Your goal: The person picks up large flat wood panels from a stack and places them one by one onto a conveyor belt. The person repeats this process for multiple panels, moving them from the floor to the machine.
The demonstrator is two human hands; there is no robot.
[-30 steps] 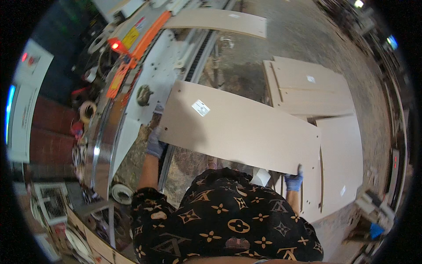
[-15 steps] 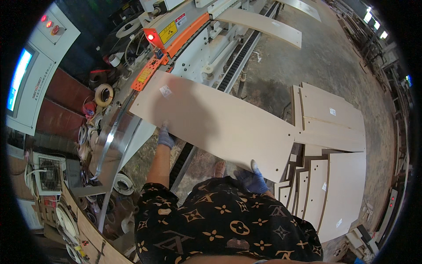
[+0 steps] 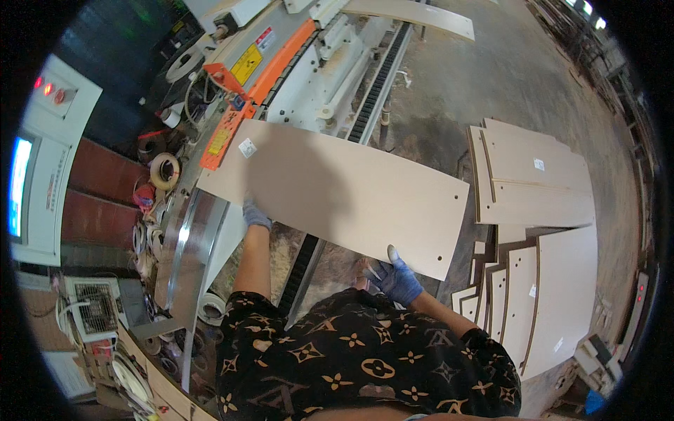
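While left hand is touching near edge of board, closure unclear, right hand is sitting half open, thumb at same edge, no clasp showing. Board is overlapping metal ledge, beside orange guard; probably handling stiff, heavyish, smooth, long edges suiting two-handed hold. Pile lying right.

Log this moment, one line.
Left hand: at near edge of board; Right hand: thumb at same edge; Board: left end beside orange guard; Panels: right
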